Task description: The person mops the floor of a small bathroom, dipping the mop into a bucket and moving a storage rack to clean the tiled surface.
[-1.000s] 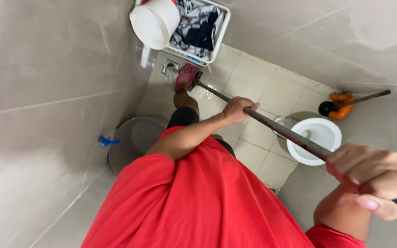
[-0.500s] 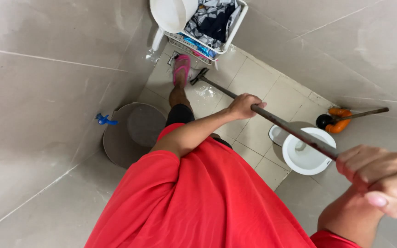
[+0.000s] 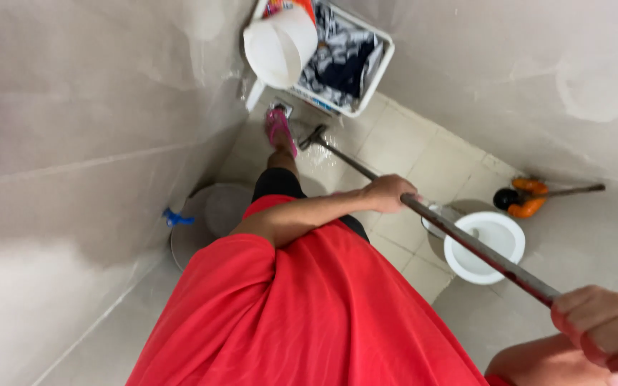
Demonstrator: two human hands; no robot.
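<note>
a person in a loose red shirt looked down into a narrow, grey-tiled bathroom. both bare hands were closed around one long, dark metal pole with a worn reddish stretch, which ran diagonally across the view. the left hand gripped it near the middle, fingers wrapped over the top. the right hand, at the near, upper end of the pole and partly cut off by the frame's edge, was clenched tight around it.

beyond the left hand the pole sloped down to a small dark scraper-like head resting on the wet, pale square-tiled floor. just beside that head stood the person's foot in a pink rubber sandal. past the foot, farther from both hands, sat a white plastic laundry basket full of dark and patterned clothes, with a white plastic bucket tipped against its rim.

under the pole, between the two hands, was a round white ceramic bowl. beyond it, by the wall, lay a black and orange plunger with a dark stick handle. on the far side of the left arm stood a round grey bin, with a small blue plastic tap on the wall next to it.
</note>
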